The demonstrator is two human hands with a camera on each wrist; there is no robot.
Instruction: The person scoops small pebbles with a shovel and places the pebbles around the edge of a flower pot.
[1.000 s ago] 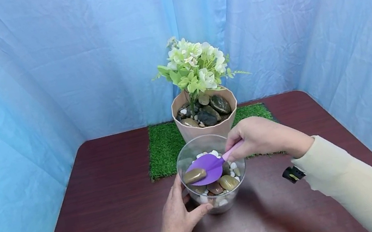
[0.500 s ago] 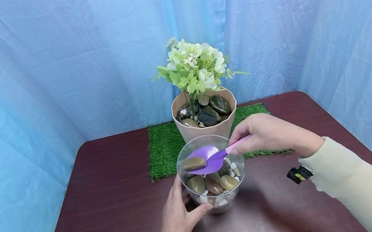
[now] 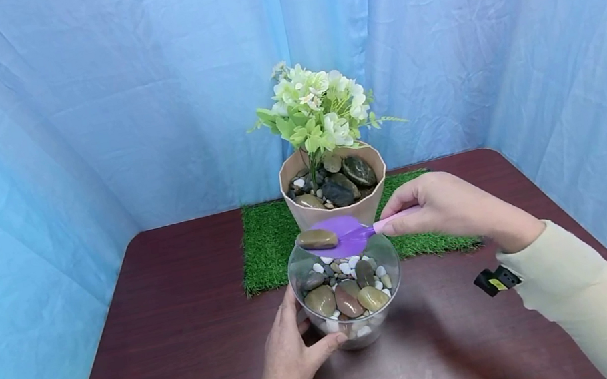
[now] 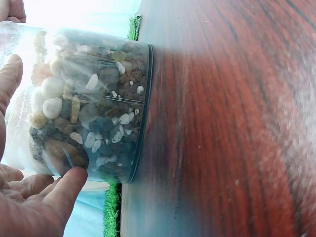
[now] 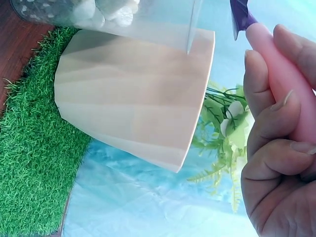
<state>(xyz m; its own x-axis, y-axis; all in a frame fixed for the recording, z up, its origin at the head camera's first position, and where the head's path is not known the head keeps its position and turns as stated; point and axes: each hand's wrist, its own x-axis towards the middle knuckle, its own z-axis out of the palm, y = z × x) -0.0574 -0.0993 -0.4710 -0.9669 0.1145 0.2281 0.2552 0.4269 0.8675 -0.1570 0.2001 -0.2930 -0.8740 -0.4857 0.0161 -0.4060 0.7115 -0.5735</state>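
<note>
- We saw the smooth, oblong brown stone (image 3: 317,239) near the tip of the purple-bladed, pink-handled scoop (image 3: 353,232), its end reaching about to the blade's edge, so a slight tip of the blade could have let it slide off
- Our right hand (image 3: 442,206) had its thumb and fingers curled snugly round the pink handle, well back from the load; a twist of the wrist would probably have rolled the stone sideways
- Our left hand (image 3: 294,353) was spread partway round the clear, tapered, round pot (image 3: 354,321), thumb in front and fingers at the side; a loosened hold could have let a knock shift that pot
- A stone dropped there might have struck the clear rim, or landed on the glossy brown stones (image 3: 348,298) and small white pebbles (image 3: 345,268) inside
- Behind the scoop, the faceted, peach-coloured pot (image 5: 128,98) stood close on the green artificial-grass mat (image 3: 265,250), so a push away from us could have bumped its wall
- Above it, the white-flowered, green-leaved plant (image 3: 322,105) limited the lift on that side
- We judged the roomiest stretches to be left and right, where the dark red-brown wooden surface (image 3: 185,346) ran out towards its edges, well apart from both pots
</note>
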